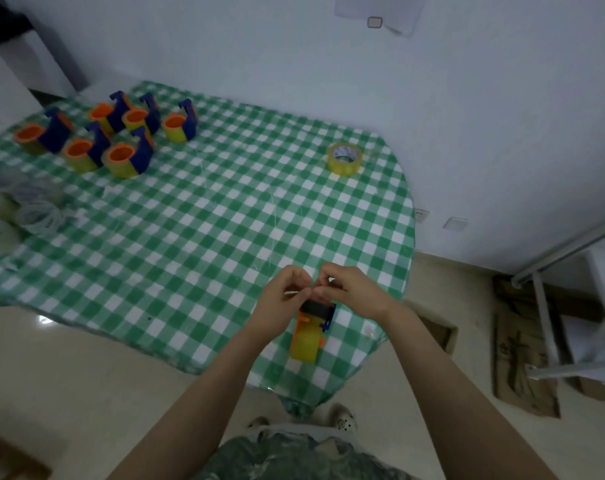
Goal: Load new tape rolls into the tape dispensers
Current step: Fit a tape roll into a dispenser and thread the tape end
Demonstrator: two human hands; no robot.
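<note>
An orange and blue tape dispenser with a yellowish roll in it stands near the front edge of the green checked table. Just above its blue cutter end my left hand and my right hand meet, fingers curled, pinching a thin strip of clear tape drawn from the dispenser. A loose yellowish tape roll lies at the far right of the table. Several loaded blue and orange dispensers stand grouped at the far left.
Clear tape rolls and empty cores lie blurred at the table's left edge. Cardboard sheets and a white metal frame are on the floor to the right. My feet in perforated shoes stand under the front edge.
</note>
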